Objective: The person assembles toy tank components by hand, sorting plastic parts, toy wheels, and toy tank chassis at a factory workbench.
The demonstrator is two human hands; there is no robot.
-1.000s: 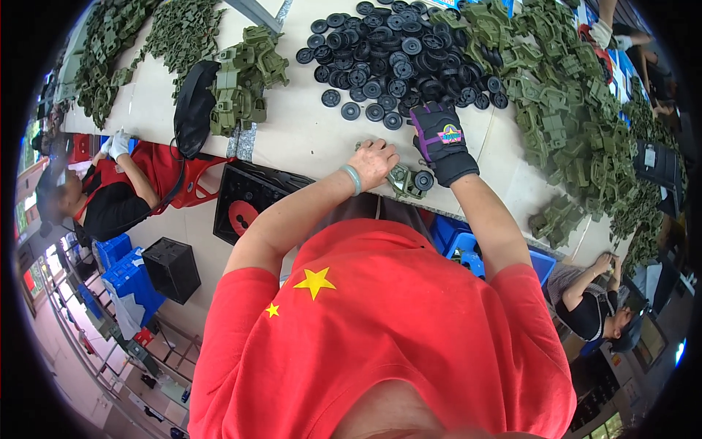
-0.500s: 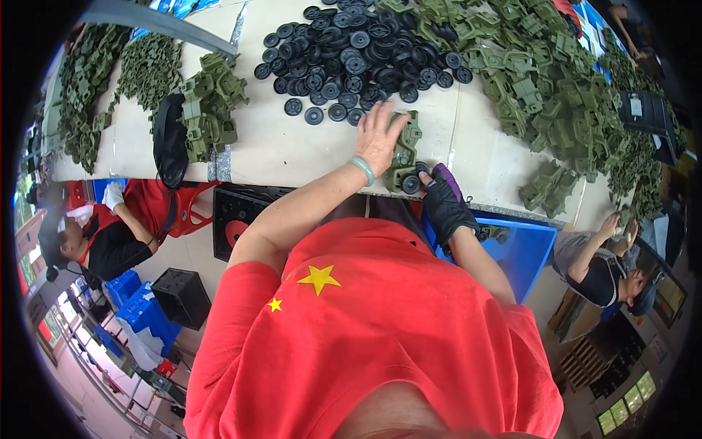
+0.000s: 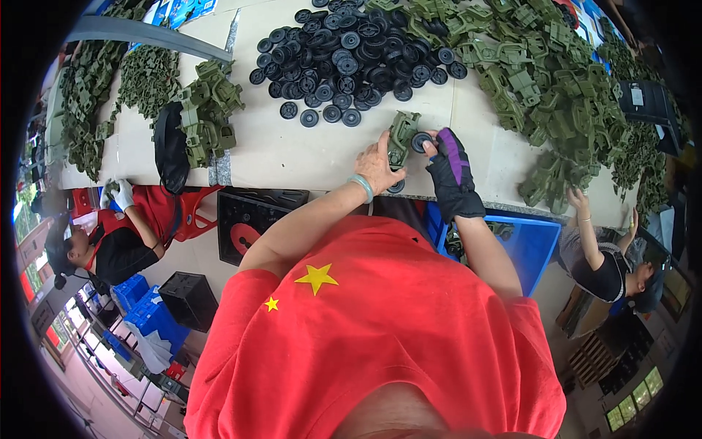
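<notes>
Left: a black object (image 3: 171, 146) lies against a cluster of green moulded parts (image 3: 208, 113) on the pale table (image 3: 292, 157). Centre: beyond my hands spreads a heap of black wheels (image 3: 347, 62). Below it, my bare left hand (image 3: 379, 167), a pale bangle (image 3: 361, 187) at its wrist, has fingers and thumb clamped on a green chassis (image 3: 402, 139) near the table's edge. Right of the chassis, my right hand (image 3: 447, 162), partly gloved, pinches a single wheel (image 3: 420, 142); whether wheel and chassis touch, I cannot tell. Far right: a large green heap (image 3: 545, 80).
</notes>
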